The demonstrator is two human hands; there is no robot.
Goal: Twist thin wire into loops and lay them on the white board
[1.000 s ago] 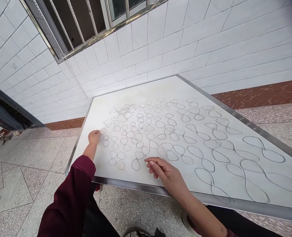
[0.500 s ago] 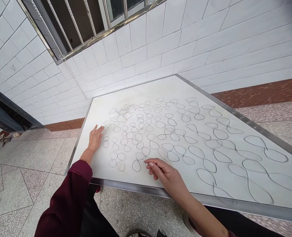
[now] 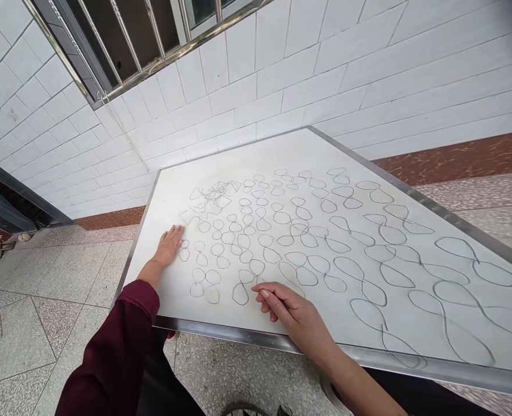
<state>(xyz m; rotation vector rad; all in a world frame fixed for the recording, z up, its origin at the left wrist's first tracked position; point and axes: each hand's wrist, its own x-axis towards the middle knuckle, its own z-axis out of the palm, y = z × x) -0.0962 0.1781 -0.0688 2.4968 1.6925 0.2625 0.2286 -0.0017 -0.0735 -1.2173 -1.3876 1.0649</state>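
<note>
Many thin dark wire loops shaped like figure eights lie spread over a white table (image 3: 238, 164) with a metal edge. My left hand (image 3: 170, 244) rests on the table's left part with its fingers apart, beside a small wire figure eight (image 3: 184, 251). Near the front edge, my right hand (image 3: 288, 306) has its thumb and index finger pressed together at a wire figure eight (image 3: 240, 293); whatever sits between the fingertips is too small to make out. A tangled pile of wires (image 3: 216, 193) lies further back on the left.
Behind the table stands a white tiled wall (image 3: 221, 115) with a barred window (image 3: 126, 34) at the upper left. Larger wire loops (image 3: 455, 248) reach the table's right side, some overlapping the front edge. Speckled floor tiles (image 3: 69, 271) show on the left.
My left hand has lowered slightly and its fingers lie flatter on the table. My right hand has hardly moved. The view has shifted a little.
</note>
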